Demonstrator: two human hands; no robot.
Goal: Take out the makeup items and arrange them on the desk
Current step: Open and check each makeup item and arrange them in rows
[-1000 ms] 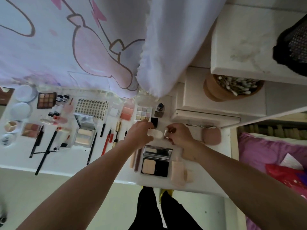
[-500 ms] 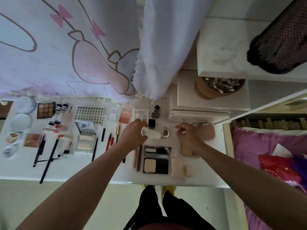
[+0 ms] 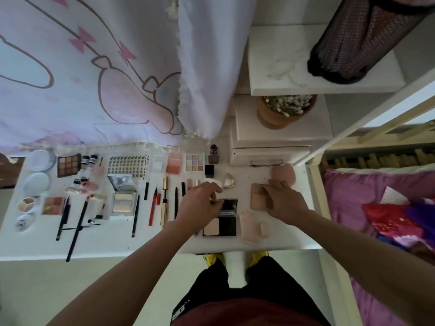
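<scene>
One tan compact (image 3: 257, 196) lies under right grip (image 3: 283, 201).

Readable text, one entry: "XOYO", in dark letters running sideways along the white edge strip of the grid-patterned tray (image 3: 128, 166). The tray lies on the bench (image 3: 35, 245), left of your left grip (image 3: 202, 203) and farther from you.

White print on the black shorts (image 3: 211, 285), nearer you than that grip, is too blurred to read. Dark print on the small round jar (image 3: 22, 223), far left of the grip, is also unreadable.
</scene>
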